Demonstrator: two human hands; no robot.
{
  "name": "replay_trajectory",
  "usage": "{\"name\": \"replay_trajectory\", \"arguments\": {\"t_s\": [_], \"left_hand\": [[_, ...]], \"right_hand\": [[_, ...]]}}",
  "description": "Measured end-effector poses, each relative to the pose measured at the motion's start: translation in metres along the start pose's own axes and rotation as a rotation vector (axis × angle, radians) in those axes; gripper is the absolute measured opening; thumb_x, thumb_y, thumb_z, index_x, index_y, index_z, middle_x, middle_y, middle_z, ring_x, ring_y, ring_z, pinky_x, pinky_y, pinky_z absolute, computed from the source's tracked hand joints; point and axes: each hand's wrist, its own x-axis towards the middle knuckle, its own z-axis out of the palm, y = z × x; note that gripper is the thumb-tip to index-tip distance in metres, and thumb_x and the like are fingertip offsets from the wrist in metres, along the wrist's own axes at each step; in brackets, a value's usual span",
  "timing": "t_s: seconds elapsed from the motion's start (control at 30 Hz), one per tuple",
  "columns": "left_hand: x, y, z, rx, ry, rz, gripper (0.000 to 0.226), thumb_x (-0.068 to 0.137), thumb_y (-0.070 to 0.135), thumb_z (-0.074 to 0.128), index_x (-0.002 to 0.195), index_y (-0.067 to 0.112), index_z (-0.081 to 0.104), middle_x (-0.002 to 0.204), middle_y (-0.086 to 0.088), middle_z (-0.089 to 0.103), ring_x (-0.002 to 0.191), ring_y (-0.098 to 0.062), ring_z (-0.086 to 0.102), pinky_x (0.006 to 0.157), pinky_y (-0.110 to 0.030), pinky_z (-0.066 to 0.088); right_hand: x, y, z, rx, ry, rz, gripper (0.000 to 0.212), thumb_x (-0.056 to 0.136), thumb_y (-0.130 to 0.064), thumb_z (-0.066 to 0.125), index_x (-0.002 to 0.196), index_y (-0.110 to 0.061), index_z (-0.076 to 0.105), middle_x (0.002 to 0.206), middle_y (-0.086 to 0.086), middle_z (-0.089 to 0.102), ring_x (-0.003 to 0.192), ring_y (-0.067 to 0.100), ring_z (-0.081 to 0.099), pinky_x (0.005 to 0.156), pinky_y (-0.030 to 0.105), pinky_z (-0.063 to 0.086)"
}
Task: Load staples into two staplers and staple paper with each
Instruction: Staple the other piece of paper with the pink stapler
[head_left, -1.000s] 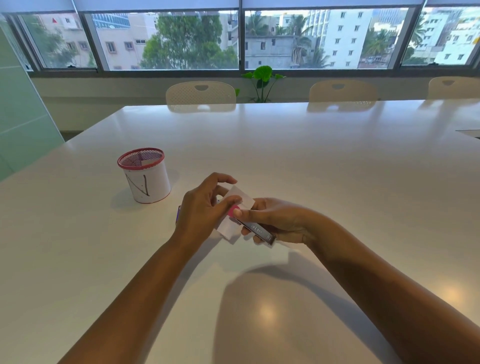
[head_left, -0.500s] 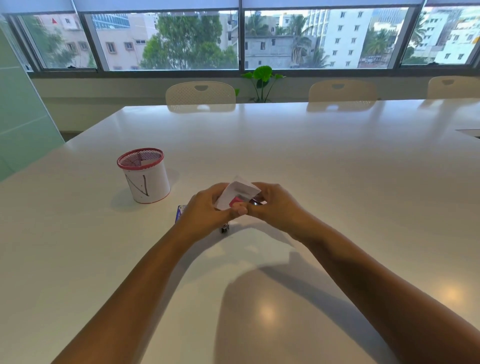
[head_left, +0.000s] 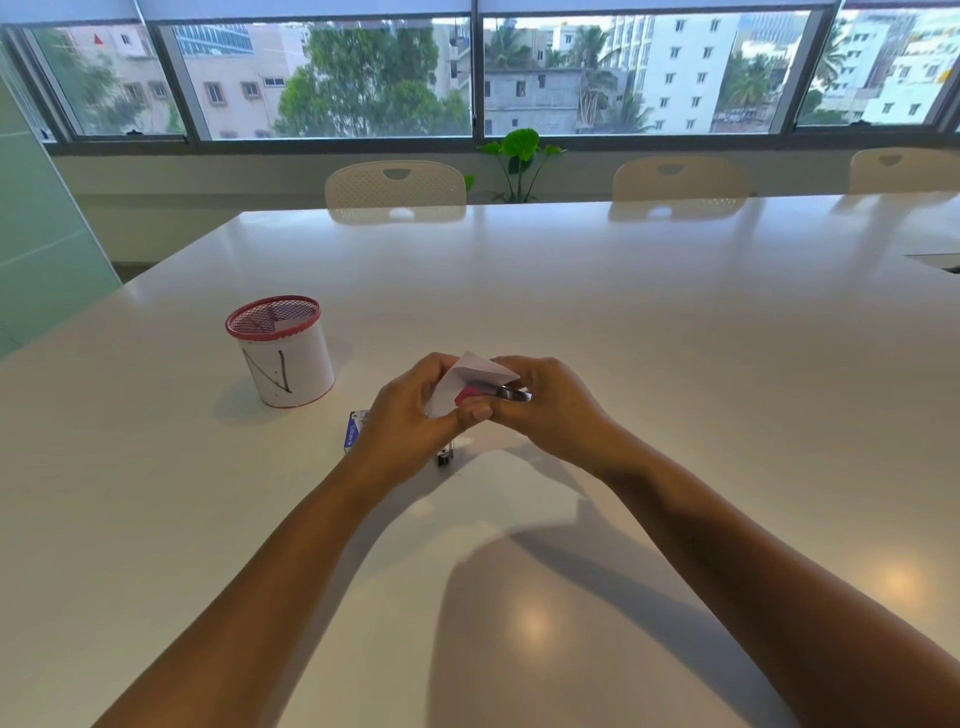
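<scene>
Since 1 s ago, your hands lifted together. Left hand pinches folded white paper; right hand grips small pink-and-metal stapler.

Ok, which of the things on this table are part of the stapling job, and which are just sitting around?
In the job:
- small pink stapler, held in both hands
- folded white paper in its mouth
- blue staple box
- dark second stapler, mostly hidden under the left hand

Lying about:
- red-rimmed white mesh pen cup
- potted green plant
- cream chairs

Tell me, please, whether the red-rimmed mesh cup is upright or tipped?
Upright: the mesh cup stands on its base on the table, rim up.
</scene>
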Motion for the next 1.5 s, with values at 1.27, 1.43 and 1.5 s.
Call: {"name": "replay_trajectory", "arguments": {"t_s": [1.27, 1.43, 1.5], "left_hand": [[0.006, -0.005, -0.008, -0.180, 0.154, -0.128, 0.015, 0.086, 0.024, 0.057, 0.100, 0.028, 0.053, 0.092, 0.008, 0.063, 0.071, -0.005, 0.063, 0.070, -0.017, 0.054], [0.009, -0.011, -0.008, -0.196, 0.187, -0.185, 0.014, 0.089, 0.021, 0.055, 0.088, 0.035, 0.049, 0.086, 0.013, 0.058, 0.076, -0.010, 0.059, 0.068, -0.022, 0.052], [0.010, -0.014, -0.009, -0.283, 0.230, -0.239, 0.019, 0.089, 0.017, 0.053, 0.085, 0.035, 0.050, 0.087, 0.011, 0.058, 0.079, -0.011, 0.059, 0.064, -0.020, 0.054]], "right_hand": [[-0.001, -0.013, -0.002, 0.247, 0.106, 0.252, 0.030, 0.083, -0.044, 0.059, 0.103, -0.021, 0.061, 0.087, -0.007, 0.064, 0.073, 0.012, 0.061, 0.056, 0.008, 0.048], [0.001, -0.011, -0.008, 0.296, 0.109, 0.280, 0.037, 0.084, -0.040, 0.060, 0.110, -0.014, 0.060, 0.098, 0.003, 0.068, 0.082, 0.017, 0.063, 0.071, 0.019, 0.052], [0.001, -0.011, -0.014, 0.343, 0.118, 0.302, 0.037, 0.085, -0.038, 0.059, 0.111, -0.012, 0.060, 0.095, 0.002, 0.067, 0.078, 0.015, 0.063, 0.069, 0.019, 0.050]]}}
